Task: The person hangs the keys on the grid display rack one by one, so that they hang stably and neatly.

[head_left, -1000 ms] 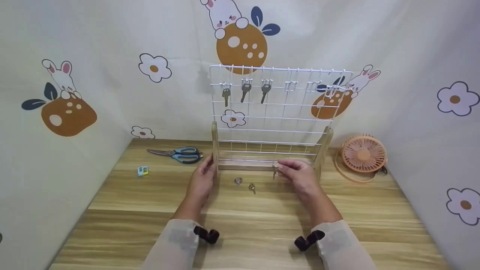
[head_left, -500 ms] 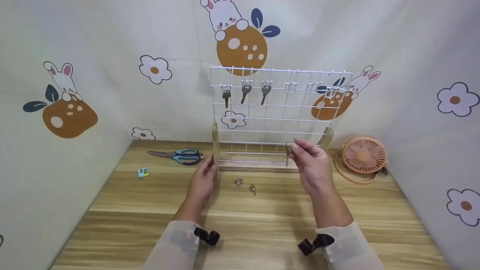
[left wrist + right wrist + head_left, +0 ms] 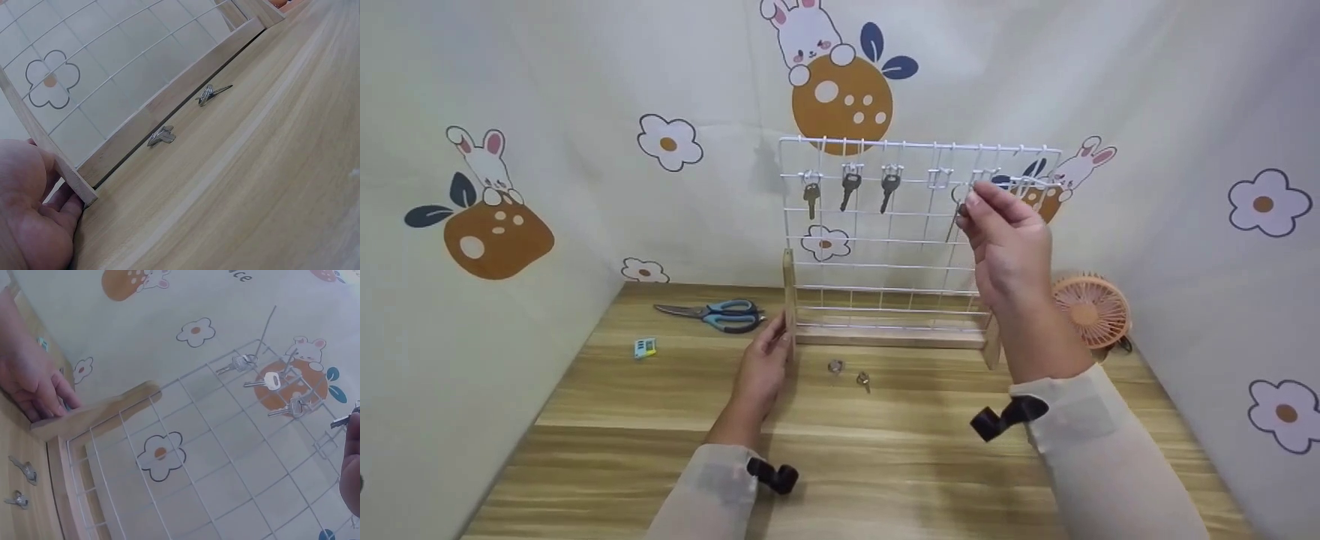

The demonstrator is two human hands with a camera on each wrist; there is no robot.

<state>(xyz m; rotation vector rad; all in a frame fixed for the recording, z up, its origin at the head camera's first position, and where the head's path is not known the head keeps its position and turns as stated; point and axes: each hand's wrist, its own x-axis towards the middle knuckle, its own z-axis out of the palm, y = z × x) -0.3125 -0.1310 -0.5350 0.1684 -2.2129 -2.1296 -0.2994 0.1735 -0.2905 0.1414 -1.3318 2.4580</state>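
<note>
My right hand (image 3: 1011, 251) pinches a key (image 3: 341, 421) on a split ring between thumb and fingertips, raised in front of the white wire grid rack (image 3: 870, 264) near its right-hand hooks. The fingers hide part of this key. My left hand (image 3: 763, 365) grips the rack's left wooden post (image 3: 789, 300) low down, fingers curled round its foot in the left wrist view. Three keys hang from hooks at the upper left: one key (image 3: 811, 199), a second key (image 3: 850, 190) and a third key (image 3: 890, 192). Two ringed keys (image 3: 162, 136) lie on the table before the rack.
Blue-handled scissors (image 3: 731, 315) and a small light-blue gadget (image 3: 644, 348) lie on the wooden table (image 3: 660, 405) at left. An orange fan (image 3: 1087, 309) stands at right, partly behind my right forearm. A printed cloth (image 3: 720, 67) hangs behind the rack.
My right hand has risen with its key from just above the table to the height of the rack's upper hooks, shifting right. The left hand has stayed at the post.
</note>
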